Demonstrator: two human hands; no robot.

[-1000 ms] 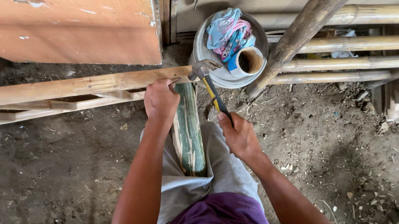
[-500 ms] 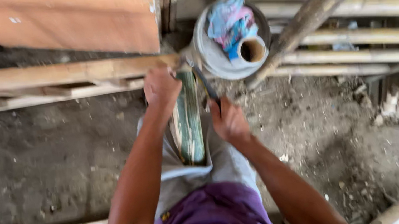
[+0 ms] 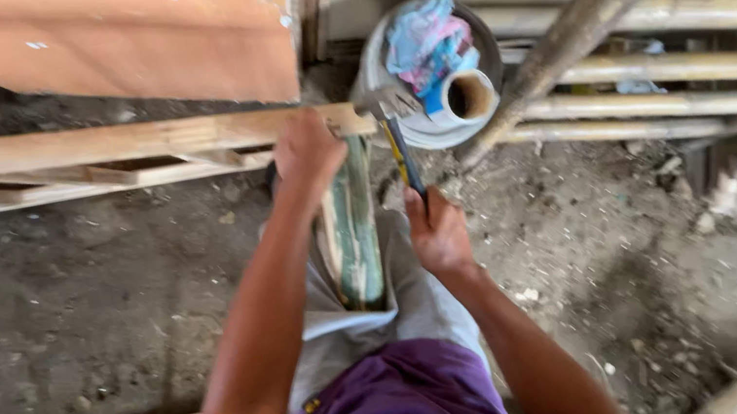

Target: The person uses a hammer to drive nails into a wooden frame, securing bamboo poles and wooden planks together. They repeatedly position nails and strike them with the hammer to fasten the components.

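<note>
Hammer (image 3: 399, 148), gripped in the right hand (image 3: 439, 235), has its head at the end of the wooden rail (image 3: 112, 144), which the left hand (image 3: 309, 152) clamps. Good work here means short, square blows with fingers clear. 1 bucket (image 3: 405, 127) beyond holds rags (image 3: 423, 41) and a tape roll (image 3: 467, 95).

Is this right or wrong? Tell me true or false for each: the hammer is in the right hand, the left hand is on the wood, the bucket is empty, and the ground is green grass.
1. The right hand holds the hammer. True.
2. The left hand rests on the end of the wooden plank. True.
3. The bucket is empty. False: it holds bunched blue and pink cloth and a roll with a hollow middle.
4. The ground is green grass. False: it is bare dark dirt with bits of rubble.
</note>
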